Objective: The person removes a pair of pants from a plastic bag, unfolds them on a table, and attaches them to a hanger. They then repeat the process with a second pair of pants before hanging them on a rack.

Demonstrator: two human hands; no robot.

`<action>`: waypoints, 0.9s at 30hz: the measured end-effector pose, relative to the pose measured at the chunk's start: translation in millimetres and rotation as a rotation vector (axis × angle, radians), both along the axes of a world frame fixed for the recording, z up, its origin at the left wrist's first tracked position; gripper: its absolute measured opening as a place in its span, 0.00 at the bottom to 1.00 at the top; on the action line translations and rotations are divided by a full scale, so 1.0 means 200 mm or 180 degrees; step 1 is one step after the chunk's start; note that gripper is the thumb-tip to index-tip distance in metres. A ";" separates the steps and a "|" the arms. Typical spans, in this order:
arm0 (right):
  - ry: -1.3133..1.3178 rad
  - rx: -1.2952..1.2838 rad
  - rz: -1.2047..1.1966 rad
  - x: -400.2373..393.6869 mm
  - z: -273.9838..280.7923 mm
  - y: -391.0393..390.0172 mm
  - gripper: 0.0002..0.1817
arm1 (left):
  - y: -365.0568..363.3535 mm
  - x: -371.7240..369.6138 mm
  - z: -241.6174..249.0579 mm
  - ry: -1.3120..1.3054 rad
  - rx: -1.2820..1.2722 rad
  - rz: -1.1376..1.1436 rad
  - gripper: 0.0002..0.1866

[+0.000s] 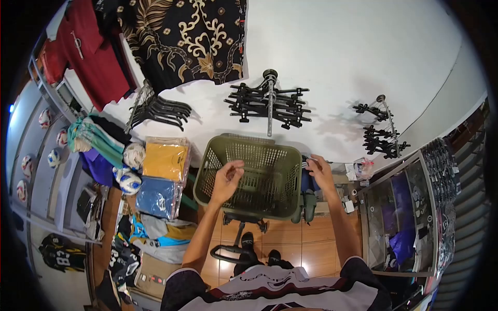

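Note:
A large olive-green plastic basket [249, 207] with slotted sides stands in front of me, nothing visible inside it. Over its left part hovers my left hand [227, 182], fingers loosely bent, thumb apart, holding nothing. My right hand [320, 173] is raised just beyond the basket's right rim, fingers apart and also without an object. On the wall behind the basket, black clip hangers [270, 106] hang in a cluster from a metal rod.
Bagged yellow clothing [165, 159] and bagged blue clothing [157, 196] lie on the left beside several balls [129, 181]. A black wheeled base handle [225, 253] juts out near my feet. At right stands a glass display case [399, 217]. A patterned black garment [192, 41] hangs above.

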State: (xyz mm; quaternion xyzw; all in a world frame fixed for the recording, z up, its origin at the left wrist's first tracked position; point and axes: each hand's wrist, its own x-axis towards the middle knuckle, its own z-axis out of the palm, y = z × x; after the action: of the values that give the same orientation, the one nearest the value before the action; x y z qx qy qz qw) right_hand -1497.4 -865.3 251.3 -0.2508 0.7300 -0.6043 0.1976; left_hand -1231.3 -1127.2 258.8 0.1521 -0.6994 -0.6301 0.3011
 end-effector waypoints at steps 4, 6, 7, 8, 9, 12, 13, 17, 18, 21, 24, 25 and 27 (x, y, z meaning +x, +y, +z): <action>-0.0147 -0.0051 -0.0347 -0.29 0.02 -0.26 0.32 | -0.41 -0.30 -0.03 0.0165 0.0015 0.0141 0.24; -0.0319 -0.0130 -0.0602 -0.39 0.05 -0.39 0.34 | -0.62 -0.46 -0.12 0.0212 0.0111 0.0181 0.28; -0.0410 -0.0168 -0.0734 -0.43 0.06 -0.45 0.35 | -0.69 -0.53 -0.14 0.0178 0.0147 0.0355 0.29; -0.0513 -0.0160 -0.0833 -0.46 0.08 -0.50 0.36 | -0.75 -0.60 -0.15 0.0144 0.0182 0.0528 0.30; -0.0539 -0.0167 -0.0921 -0.48 0.08 -0.55 0.36 | -0.80 -0.66 -0.16 0.0103 0.0221 0.0703 0.30; -0.0649 -0.0239 -0.1197 -0.54 0.08 -0.67 0.35 | -0.95 -0.80 -0.20 -0.0049 0.0243 0.0702 0.31; -0.0684 -0.0292 -0.1210 -0.56 0.07 -0.69 0.33 | -0.98 -0.83 -0.21 -0.0118 0.0269 0.0625 0.30; -0.0767 -0.0417 -0.1291 -0.58 0.02 -0.69 0.26 | -1.01 -0.92 -0.24 0.0249 0.0799 0.0276 0.16; -0.0770 -0.0433 -0.1299 -0.58 0.01 -0.69 0.24 | -1.01 -0.93 -0.24 0.0221 0.0848 0.0300 0.15; -0.0673 -0.0429 -0.1458 -0.55 0.03 -0.66 0.20 | -0.97 -0.90 -0.19 0.0192 0.0986 0.0309 0.16; -0.0682 -0.0661 -0.1607 -0.48 0.09 -0.63 0.15 | -0.93 -0.87 -0.13 0.0263 0.1129 0.0223 0.17; -0.0677 -0.0726 -0.1625 -0.46 0.10 -0.62 0.15 | -0.90 -0.85 -0.07 0.0305 0.1166 0.0235 0.17; -0.0663 -0.0763 -0.1543 -0.43 0.11 -0.58 0.14 | -0.86 -0.84 -0.05 0.0443 0.1210 0.0265 0.17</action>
State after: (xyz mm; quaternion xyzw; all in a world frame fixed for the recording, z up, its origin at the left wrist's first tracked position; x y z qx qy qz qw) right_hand -1584.1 -981.4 272.8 -0.0271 0.6679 -0.7383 0.0903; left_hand -1400.0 -1299.8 248.2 0.1910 -0.5385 -0.7468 0.3403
